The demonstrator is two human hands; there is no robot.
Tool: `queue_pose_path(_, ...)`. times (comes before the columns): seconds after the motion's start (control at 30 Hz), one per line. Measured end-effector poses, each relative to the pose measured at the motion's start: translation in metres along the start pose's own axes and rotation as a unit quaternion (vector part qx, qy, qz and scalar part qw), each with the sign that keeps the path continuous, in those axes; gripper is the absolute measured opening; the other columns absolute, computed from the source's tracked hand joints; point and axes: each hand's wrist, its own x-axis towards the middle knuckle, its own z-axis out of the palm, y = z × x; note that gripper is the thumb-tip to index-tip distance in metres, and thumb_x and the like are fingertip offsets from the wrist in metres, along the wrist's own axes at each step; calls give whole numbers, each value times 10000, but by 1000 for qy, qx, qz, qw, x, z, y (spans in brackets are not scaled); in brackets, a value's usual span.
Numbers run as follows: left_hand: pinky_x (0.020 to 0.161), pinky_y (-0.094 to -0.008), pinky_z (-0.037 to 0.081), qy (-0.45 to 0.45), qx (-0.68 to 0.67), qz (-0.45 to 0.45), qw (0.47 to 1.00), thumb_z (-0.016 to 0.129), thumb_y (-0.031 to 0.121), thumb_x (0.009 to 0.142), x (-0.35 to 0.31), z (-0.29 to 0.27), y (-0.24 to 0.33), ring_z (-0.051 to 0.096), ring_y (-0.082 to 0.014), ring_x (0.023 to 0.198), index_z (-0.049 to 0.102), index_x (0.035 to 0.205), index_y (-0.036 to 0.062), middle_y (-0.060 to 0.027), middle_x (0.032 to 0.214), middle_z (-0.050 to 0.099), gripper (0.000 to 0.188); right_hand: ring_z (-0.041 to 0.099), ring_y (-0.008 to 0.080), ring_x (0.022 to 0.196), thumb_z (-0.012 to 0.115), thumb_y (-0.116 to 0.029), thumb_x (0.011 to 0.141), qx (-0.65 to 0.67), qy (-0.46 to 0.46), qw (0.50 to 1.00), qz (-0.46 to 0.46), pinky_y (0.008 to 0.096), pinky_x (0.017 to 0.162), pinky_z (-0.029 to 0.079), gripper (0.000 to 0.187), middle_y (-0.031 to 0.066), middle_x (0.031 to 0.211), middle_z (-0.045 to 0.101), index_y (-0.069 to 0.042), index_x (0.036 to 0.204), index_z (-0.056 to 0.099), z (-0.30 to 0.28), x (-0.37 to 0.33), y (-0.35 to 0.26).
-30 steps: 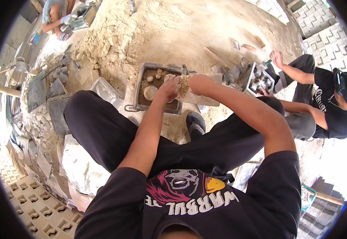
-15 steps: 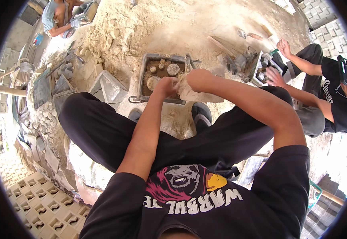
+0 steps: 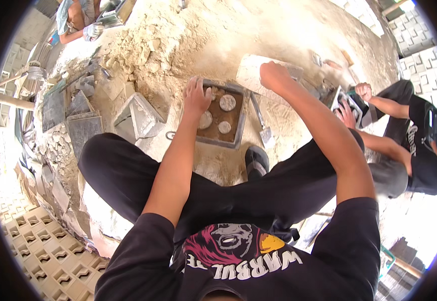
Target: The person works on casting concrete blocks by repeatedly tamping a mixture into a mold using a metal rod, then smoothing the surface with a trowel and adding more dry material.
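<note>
A shallow rectangular frame point(image 3: 239, 133) lies on the ground before me, packed with brown sand. Several pale round pieces, among them a larger disc point(image 3: 227, 103), sit in the sand. My left hand point(image 3: 196, 95) is over the frame's far left corner, fingers stretched out and thumb apart over the inside; whether it touches the rim I cannot tell. Beyond the frame's far right corner, my right hand point(image 3: 274, 78) is closed on a pale flat board point(image 3: 252, 71), held tilted. A narrow trowel point(image 3: 261, 123) lies along the frame's right side.
Piles of pale sand and lumps point(image 3: 143, 47) spread beyond the frame. A broken angular block point(image 3: 140, 115) and dark slabs point(image 3: 54, 113) lie at left. A co-worker point(image 3: 411, 145) sits close at right beside another box; a second person point(image 3: 80, 20) works at the far left.
My right hand has carried the board up and right, off the frame. My left hand has moved from above the frame's middle to its far left corner, its fingers opening. The trowel has come into sight.
</note>
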Motion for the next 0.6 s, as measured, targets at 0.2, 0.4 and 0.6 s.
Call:
queue_pose_path(0.2,1099,-508,263,-54,-9,-75,996,456,389,941,-3,5,-32,374,-350,1328,290,1478,201,-171,1432,405,593,644,386,941,592,-291,862,51,-25,998,9,458,832,513,335,250,992,660,27,924,674,54,97,32)
queue_pose_path(0.4,1016,-463,387,-78,-34,-104,991,466,330,957,3,-10,-28,472,-400,1223,277,1484,174,-214,1351,472,581,643,368,983,608,-285,819,108,-82,990,29,446,832,517,323,223,1018,670,-4,957,685,103,194,11)
queue_pose_path(0.6,988,-470,404,-75,-41,-114,990,481,362,948,8,-10,-23,486,-387,1199,294,1479,220,-203,1302,505,581,652,360,955,559,-231,848,165,-15,986,4,458,788,523,265,215,1001,675,-14,907,700,123,306,-61)
